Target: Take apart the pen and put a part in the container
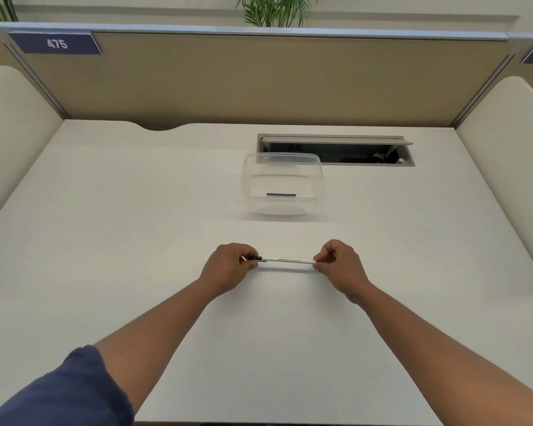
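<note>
A white pen [285, 260] with a black cap and clip at its left end is held level above the desk. My left hand [228, 267] pinches the black cap end. My right hand [340, 267] pinches the other end of the barrel. Both ends of the pen are hidden under my fingers. Beyond the pen stands a clear plastic container [282, 183] without a lid, and a small dark strip lies on its bottom.
The white desk [120, 226] is walled by tan partitions at the back and cream panels at both sides. An open cable tray [336, 149] is sunk into the desk just behind the container, to its right.
</note>
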Action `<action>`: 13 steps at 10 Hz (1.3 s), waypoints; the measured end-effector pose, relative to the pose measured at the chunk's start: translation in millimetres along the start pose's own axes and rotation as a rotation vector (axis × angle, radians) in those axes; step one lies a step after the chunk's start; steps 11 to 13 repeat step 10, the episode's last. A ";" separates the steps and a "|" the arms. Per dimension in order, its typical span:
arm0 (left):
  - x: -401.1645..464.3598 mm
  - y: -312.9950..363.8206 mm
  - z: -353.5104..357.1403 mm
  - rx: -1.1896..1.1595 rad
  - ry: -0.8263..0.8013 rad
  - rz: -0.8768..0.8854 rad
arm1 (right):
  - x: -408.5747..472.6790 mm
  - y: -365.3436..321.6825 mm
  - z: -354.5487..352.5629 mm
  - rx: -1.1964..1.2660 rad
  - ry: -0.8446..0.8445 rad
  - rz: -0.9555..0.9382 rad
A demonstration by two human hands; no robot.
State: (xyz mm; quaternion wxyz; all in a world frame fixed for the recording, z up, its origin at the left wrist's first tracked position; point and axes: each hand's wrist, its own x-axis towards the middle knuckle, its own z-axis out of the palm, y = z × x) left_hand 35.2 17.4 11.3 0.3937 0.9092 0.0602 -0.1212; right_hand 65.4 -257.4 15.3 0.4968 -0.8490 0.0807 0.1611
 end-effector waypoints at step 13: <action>32.8 -14.5 4.8 0.134 -0.050 0.033 | 19.0 10.9 16.6 -0.195 -0.014 -0.107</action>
